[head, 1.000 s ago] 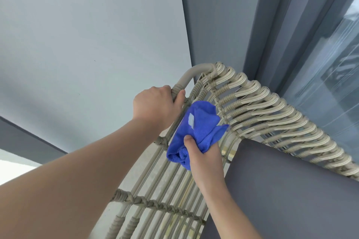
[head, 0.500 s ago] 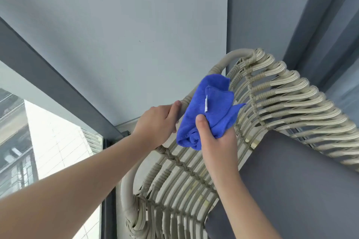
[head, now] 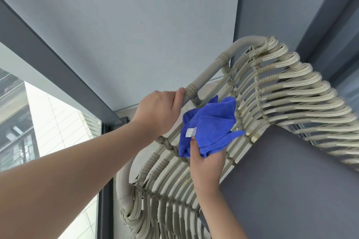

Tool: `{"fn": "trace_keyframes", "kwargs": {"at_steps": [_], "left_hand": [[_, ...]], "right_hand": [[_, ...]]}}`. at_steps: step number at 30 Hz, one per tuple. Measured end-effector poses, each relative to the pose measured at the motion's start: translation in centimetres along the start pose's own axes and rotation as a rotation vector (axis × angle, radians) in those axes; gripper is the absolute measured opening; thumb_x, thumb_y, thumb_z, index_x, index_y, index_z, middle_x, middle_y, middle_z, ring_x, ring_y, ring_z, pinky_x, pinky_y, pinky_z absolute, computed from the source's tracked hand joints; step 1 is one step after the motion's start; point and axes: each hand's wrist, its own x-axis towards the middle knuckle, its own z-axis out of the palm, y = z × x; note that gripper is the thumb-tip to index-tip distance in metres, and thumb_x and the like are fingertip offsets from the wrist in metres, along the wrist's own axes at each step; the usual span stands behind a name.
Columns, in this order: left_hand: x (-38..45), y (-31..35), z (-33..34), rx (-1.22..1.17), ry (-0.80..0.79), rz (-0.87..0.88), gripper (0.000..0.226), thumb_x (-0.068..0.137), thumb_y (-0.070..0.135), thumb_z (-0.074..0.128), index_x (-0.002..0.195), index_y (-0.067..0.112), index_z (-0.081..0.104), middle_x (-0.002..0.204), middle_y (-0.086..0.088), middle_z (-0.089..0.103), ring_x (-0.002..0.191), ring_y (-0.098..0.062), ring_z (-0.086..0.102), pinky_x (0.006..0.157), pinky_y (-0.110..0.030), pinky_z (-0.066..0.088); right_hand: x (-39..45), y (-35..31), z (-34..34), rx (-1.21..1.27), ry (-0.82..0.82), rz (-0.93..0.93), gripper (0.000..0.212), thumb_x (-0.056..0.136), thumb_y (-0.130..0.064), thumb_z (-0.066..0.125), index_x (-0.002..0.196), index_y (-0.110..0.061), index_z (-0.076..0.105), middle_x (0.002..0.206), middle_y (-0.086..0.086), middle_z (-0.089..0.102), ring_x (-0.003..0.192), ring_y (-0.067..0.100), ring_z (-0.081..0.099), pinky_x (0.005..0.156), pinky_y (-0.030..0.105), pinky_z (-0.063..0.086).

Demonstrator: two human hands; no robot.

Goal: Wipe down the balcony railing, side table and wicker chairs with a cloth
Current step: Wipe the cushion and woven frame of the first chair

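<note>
Left hand (head: 157,111) grips wicker chair (head: 272,91) top rail. Right hand (head: 206,163) pinches bunched blue cloth (head: 210,128), pressed against slats just below rail, beside grey cushion (head: 291,180).

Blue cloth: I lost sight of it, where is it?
Head view, centre: the blue cloth is gripped by the right hand against the wicker chair slats.

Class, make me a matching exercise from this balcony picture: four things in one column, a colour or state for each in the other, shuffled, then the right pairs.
Things:
1. cloth
2. cushion
3. left hand
4. right hand

States:
A. grips the chair frame
B. dark grey
C. blue, bunched against the chair's slats
D. holds the cloth

Pairs: 1-C, 2-B, 3-A, 4-D
</note>
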Motion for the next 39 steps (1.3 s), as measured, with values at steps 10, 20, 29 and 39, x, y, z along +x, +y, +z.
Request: {"fn": "trace_keyframes", "kwargs": {"at_steps": [10,20,29,39], "left_hand": [[0.1,0.3,-0.2,0.001,0.028,0.009,0.055,0.111,0.043,0.023,0.061,0.022,0.035,0.058,-0.002,0.046,0.077,-0.039,0.057,0.071,-0.044,0.05],[0.3,-0.5,0.0,-0.053,0.011,-0.002,0.066,0.108,0.051,0.023,0.07,0.009,0.058,0.061,-0.008,0.063,0.071,-0.029,0.063,0.072,-0.043,0.053],[0.3,-0.2,-0.2,-0.047,0.017,0.001,0.062,0.11,0.046,0.026,0.062,0.014,0.046,0.056,-0.007,0.054,0.067,-0.032,0.058,0.069,-0.043,0.051],[0.0,0.5,-0.4,-0.035,0.038,-0.018,0.058,0.111,0.041,0.026,0.062,0.015,0.037,0.054,-0.007,0.046,0.067,-0.038,0.056,0.068,-0.048,0.051]], "right_hand": [[0.8,8.3,-3.0,-0.063,0.264,0.514,0.041,0.097,-0.014,0.068,0.135,-0.014,0.054,0.123,-0.002,0.065,0.107,0.019,0.062,0.088,0.031,0.044],[1.0,14.7,-3.8,-0.519,-0.121,0.816,0.038,0.097,-0.013,0.065,0.13,0.001,0.052,0.119,0.022,0.063,0.094,0.04,0.063,0.074,0.043,0.05],[0.2,13.2,-4.1,-0.205,-0.138,0.922,0.033,0.099,-0.01,0.06,0.131,-0.001,0.056,0.117,0.016,0.066,0.106,0.036,0.063,0.094,0.045,0.05],[0.5,4.9,-3.7,0.012,-0.109,0.677,0.019,0.099,-0.007,0.06,0.107,-0.024,0.057,0.091,-0.001,0.061,0.08,0.018,0.06,0.068,0.032,0.047]]}}
